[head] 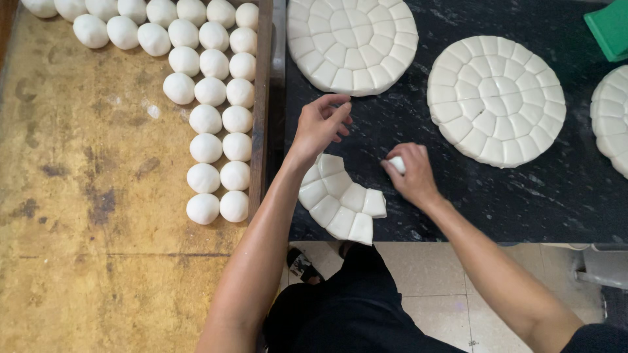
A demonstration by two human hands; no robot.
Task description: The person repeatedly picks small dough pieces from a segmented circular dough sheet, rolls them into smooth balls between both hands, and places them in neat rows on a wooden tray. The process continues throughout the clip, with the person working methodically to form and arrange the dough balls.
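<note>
Black speckled desk (510,202) is taking up the right side, w/ a worn yellow-brown wooden board (85,196) sitting on the left behind a dark raised edge; pale tiled floor (425,274) is showing below.

Two full scored dough discs (352,40) (496,98) are lying on the desk, well apart from the hands; a third (611,117) is cutting off at the right edge. Green plastic thing (611,26) is sitting in the top-right corner, can't tell what it is.

Rolled dough balls (216,117) are lining up in rows along the board's top and right edge.

Partial disc arc (340,199), approx a third left, is lying at the desk's near edge, btwn the hands.

Left hand (320,124) is hovering above the arc, fingers loosely curled, holding nothing. Right hand (412,173) is sitting just right of the arc, fingers pinching closed on a small dough piece (396,165).

Handling, my read: piece is looking light, soft, prob slightly tacky, deforming under pressure. Best taking it by the cut sides w/ fingertips, light squeeze only.

No packages, labels or signs showing.
</note>
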